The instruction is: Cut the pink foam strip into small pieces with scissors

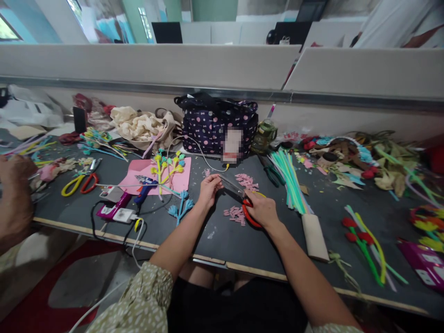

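Observation:
My right hand grips a pair of scissors by its red and yellow handles, the blades pointing up and left. At the blade tips, my left hand is closed in a pinch; what it holds is too small to make out. Two piles of short pink pieces lie near the scissors, one pile beyond the blades and another pile below them. A blue pipe-cleaner flower stem lies just left of my left forearm.
A glue gun and purple power strip with cables lie left, near a pink sheet. A bundle of pipe cleaners and pliers lie right. A dark bag stands behind. Another person's hand is far left.

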Tool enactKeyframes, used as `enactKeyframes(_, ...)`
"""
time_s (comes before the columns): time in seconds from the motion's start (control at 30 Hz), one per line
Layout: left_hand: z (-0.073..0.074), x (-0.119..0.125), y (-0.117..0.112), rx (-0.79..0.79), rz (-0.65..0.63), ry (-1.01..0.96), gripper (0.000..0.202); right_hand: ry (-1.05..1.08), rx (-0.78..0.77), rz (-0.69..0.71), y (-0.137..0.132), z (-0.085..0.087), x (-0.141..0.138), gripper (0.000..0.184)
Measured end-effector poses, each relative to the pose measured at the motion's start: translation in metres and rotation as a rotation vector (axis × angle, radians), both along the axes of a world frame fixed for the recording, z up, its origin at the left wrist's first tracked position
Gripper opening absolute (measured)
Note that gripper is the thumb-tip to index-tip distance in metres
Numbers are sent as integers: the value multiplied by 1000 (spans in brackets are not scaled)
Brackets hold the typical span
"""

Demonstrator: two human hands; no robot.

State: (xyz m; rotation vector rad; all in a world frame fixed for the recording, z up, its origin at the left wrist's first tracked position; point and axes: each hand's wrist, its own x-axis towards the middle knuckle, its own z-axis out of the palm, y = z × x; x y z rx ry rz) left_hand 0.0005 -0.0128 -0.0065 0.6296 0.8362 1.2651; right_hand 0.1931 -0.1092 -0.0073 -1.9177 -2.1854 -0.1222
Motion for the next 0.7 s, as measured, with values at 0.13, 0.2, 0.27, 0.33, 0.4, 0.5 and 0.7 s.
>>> enactKeyframes(0.13,0,0,0,0,0,1,32,-1,-14,0,0,0,0,47)
enactKeyframes(0.2,0,1,0,-3,-2,1,32,2,-23,0,0,0,0,47)
enactKeyframes(0.27,0,1,0,-2,-1,2,32,4,-29,-1,0,1,0,46)
enactKeyframes(0.33,0,1,-1,3,0,4,33,2,-34,-8,-1,3,-1,45)
enactKeyframes(0.4,0,1,-1,7,2,10,32,0,-41,-8,-1,4,-2,45)
enactKeyframes(0.5,1,1,-1,5,-1,21,32,-2,-63,1,-1,6,-3,46)
enactKeyframes(0.7,1,1,-1,1,-3,27,33,39,-69,18,-1,4,-2,44)
